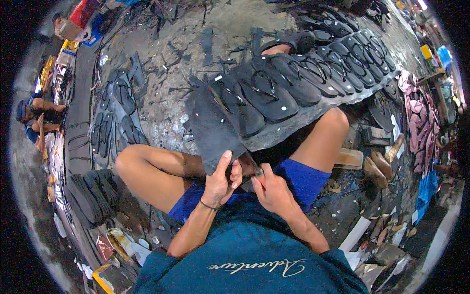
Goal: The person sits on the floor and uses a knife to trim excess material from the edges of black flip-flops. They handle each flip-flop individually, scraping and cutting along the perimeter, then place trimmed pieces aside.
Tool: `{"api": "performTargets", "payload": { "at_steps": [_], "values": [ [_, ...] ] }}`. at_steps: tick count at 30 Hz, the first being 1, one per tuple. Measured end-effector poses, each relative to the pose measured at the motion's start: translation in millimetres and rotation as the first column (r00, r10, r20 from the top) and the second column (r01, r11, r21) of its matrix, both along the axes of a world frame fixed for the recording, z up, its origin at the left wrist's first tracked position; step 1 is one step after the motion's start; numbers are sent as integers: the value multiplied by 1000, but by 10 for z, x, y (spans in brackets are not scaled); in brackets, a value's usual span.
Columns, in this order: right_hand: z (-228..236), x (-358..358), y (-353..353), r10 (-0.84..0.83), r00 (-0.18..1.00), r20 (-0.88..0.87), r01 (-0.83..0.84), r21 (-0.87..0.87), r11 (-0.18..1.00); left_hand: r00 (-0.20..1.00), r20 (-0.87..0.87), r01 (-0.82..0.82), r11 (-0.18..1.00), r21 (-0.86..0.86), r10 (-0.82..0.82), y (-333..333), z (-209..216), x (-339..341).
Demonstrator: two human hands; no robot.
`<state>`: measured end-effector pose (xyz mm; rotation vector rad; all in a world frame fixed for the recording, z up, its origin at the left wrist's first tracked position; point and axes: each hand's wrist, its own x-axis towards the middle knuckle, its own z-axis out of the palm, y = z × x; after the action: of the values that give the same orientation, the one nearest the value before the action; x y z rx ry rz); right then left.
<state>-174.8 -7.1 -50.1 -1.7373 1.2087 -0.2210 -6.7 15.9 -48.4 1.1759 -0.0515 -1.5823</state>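
Note:
A flat black rubber sheet (210, 125) stands tilted up in front of me, between my knees. My left hand (223, 180) grips its near edge, thumb on top and fingers curled beneath. In my right hand (275, 188) is a knife (251, 162), its narrow blade pointing away and lying along the sheet's right edge. The fist covers most of the handle. Just beyond the sheet, black flip-flops (271, 100) sit side by side in a long row running to the far right. White dots mark some of their soles.
My bare knees (334, 122) flank the work. Black flip-flops (122, 98) and a stack of black soles (90, 196) lie left. Rubber scraps (208, 44) litter the far floor. A wooden block (348, 159) is at right; another person (36, 115) sits far left.

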Motion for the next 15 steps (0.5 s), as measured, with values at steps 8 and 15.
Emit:
{"api": "performTargets", "payload": {
  "at_steps": [8,15],
  "values": [
    [-885,291,-599,371,896,-243,-391,-38,920,955,-294,-111,969,-222,42,-43,113,75],
    [-1191,1588,-1193,14,1000,5,-13,-202,979,998,-24,-55,960,-274,50,114,524,338]
  ]
}}
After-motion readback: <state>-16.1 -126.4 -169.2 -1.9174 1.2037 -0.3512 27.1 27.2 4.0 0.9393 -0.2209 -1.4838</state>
